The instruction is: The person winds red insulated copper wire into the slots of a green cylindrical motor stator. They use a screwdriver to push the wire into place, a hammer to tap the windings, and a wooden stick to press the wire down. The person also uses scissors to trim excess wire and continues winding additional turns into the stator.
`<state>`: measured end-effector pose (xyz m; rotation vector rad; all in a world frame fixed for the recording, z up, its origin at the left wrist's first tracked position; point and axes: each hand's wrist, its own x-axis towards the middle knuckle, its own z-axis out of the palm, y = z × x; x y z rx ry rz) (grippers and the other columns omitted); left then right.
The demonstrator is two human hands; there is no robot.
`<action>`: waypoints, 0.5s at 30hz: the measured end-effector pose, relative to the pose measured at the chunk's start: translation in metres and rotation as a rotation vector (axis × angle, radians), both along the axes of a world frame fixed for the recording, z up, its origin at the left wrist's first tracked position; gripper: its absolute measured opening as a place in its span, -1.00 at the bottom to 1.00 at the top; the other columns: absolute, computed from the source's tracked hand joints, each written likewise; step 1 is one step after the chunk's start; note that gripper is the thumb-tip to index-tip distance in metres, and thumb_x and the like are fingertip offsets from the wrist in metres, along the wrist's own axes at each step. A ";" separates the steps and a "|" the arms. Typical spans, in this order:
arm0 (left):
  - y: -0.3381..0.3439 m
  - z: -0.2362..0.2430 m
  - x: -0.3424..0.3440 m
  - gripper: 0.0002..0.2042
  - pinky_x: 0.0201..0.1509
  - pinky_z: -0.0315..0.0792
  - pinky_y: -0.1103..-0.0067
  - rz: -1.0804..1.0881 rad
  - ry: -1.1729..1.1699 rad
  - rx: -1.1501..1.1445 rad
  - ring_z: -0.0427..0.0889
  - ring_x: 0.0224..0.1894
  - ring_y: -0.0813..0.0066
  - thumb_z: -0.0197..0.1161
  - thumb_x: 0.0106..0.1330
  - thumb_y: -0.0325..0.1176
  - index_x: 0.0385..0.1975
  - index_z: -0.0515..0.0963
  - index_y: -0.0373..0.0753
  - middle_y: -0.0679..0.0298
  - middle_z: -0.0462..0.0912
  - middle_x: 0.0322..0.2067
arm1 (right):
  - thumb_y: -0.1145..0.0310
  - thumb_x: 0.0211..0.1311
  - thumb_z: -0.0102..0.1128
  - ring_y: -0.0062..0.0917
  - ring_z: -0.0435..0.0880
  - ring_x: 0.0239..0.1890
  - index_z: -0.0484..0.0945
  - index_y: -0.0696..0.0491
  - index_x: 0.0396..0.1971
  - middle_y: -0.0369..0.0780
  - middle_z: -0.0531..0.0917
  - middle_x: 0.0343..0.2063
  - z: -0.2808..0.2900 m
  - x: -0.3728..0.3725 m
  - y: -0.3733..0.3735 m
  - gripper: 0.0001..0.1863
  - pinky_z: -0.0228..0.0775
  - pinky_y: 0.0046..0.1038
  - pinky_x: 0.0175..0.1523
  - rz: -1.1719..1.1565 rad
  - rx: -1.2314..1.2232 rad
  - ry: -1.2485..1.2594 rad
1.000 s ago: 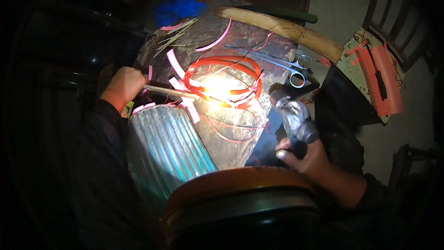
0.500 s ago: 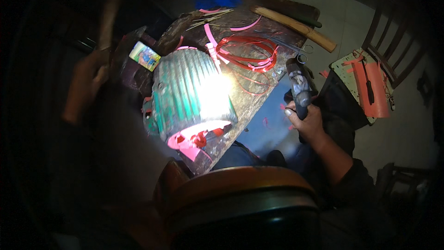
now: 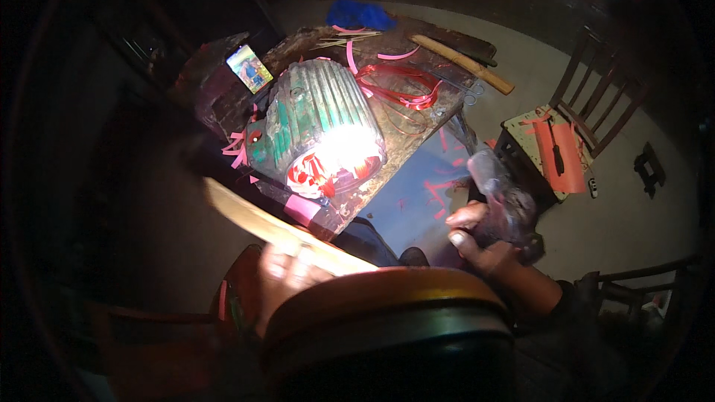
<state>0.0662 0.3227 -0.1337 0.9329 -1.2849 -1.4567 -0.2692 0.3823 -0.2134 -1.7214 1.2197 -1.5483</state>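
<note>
Head view: ribbed green metal motor casing (image 3: 316, 123) lies lit on the worktop (image 3: 417, 123), pink strips inside, more loose beyond it. Left hand (image 3: 287, 275), grip closed, holds a flat wooden stick (image 3: 275, 231) before it; right hand (image 3: 484, 242) clamps a clear plastic-wrapped tool (image 3: 499, 193) right of it. Work looks unfinished.

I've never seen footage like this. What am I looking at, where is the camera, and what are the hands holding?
The view comes from a fisheye camera worn on a person's head, looking down in dim light. There is no machine, only two bare hands. The left hand grips a long pale wooden stick. The right hand holds a grey metal tool, too blurred to identify. On the cluttered wooden workbench lies a ribbed green electric motor casing, brightly lit at its open end, with red and pink strips and a wooden handle behind it.
</note>
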 end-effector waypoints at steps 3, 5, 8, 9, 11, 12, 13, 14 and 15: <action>0.032 -0.028 -0.012 -0.64 -0.57 0.40 0.61 -0.090 0.145 0.339 0.65 -0.49 0.48 0.29 0.57 -0.17 0.14 0.48 -0.28 0.03 0.75 -0.22 | 0.63 0.39 0.29 -0.65 0.53 -0.44 0.58 0.06 0.03 -0.26 0.56 -0.35 0.011 -0.007 0.023 -0.72 0.42 -0.54 -0.30 0.004 -0.012 0.081; 0.042 -0.041 -0.027 -0.66 -0.57 0.33 0.62 -0.139 0.254 0.365 0.52 -0.56 0.54 0.26 0.61 -0.16 0.14 0.48 -0.28 0.15 0.67 -0.35 | 0.56 0.36 0.40 -0.54 0.67 -0.22 0.64 0.05 0.03 -0.22 0.67 -0.21 0.015 -0.007 0.038 -0.72 0.55 -0.44 -0.08 -0.013 0.048 0.036; 0.048 -0.048 -0.047 -0.69 -0.55 0.28 0.61 -0.221 0.285 0.413 0.34 -0.65 0.61 0.22 0.65 -0.17 0.11 0.48 -0.30 0.29 0.54 -0.51 | 0.50 0.35 0.47 -0.47 0.75 -0.10 0.68 0.06 0.02 -0.19 0.72 -0.13 0.019 -0.003 0.057 -0.72 0.63 -0.40 0.06 -0.040 0.150 0.006; 0.046 -0.047 -0.050 -0.70 -0.54 0.29 0.60 -0.386 0.333 0.371 0.30 -0.67 0.63 0.20 0.65 -0.19 0.10 0.49 -0.31 0.33 0.50 -0.55 | 0.50 0.35 0.48 -0.47 0.76 -0.09 0.68 0.07 0.02 -0.19 0.73 -0.12 0.020 -0.001 0.061 -0.72 0.64 -0.40 0.07 -0.055 0.176 0.050; 0.044 -0.045 -0.058 -0.73 -0.52 0.31 0.57 -0.508 0.249 0.396 0.22 -0.69 0.66 0.18 0.67 -0.22 0.06 0.50 -0.35 0.40 0.42 -0.62 | 0.48 0.36 0.49 -0.44 0.77 -0.08 0.68 0.09 0.01 -0.17 0.74 -0.09 0.023 0.006 0.073 -0.73 0.65 -0.39 0.09 -0.064 0.205 -0.027; 0.039 -0.045 -0.059 -0.73 -0.53 0.29 0.59 -0.605 0.266 0.395 0.23 -0.68 0.67 0.19 0.67 -0.24 0.07 0.50 -0.34 0.34 0.50 -0.54 | 0.47 0.36 0.49 -0.44 0.77 -0.07 0.68 0.10 0.01 -0.17 0.74 -0.08 0.025 0.007 0.075 -0.73 0.66 -0.38 0.08 -0.064 0.193 0.022; 0.036 -0.045 -0.060 -0.74 -0.53 0.28 0.62 -0.643 0.260 0.379 0.24 -0.67 0.68 0.19 0.66 -0.25 0.08 0.50 -0.33 0.29 0.58 -0.47 | 0.47 0.36 0.49 -0.43 0.78 -0.07 0.68 0.11 0.00 -0.16 0.75 -0.07 0.027 0.008 0.078 -0.73 0.68 -0.37 0.07 -0.064 0.180 0.073; 0.032 -0.046 -0.061 -0.75 -0.54 0.26 0.64 -0.638 0.257 0.391 0.25 -0.65 0.69 0.19 0.66 -0.26 0.09 0.50 -0.33 0.23 0.66 -0.39 | 0.46 0.36 0.50 -0.43 0.78 -0.07 0.68 0.13 0.00 -0.15 0.75 -0.05 0.028 0.008 0.080 -0.73 0.69 -0.37 0.06 -0.052 0.129 0.107; 0.031 -0.049 -0.061 -0.74 -0.53 0.26 0.66 -0.611 0.272 0.402 0.27 -0.64 0.69 0.20 0.66 -0.26 0.11 0.49 -0.31 0.18 0.70 -0.32 | 0.46 0.35 0.50 -0.43 0.79 -0.07 0.68 0.13 0.00 -0.15 0.76 -0.05 0.029 0.008 0.081 -0.73 0.70 -0.36 0.05 -0.069 0.146 0.145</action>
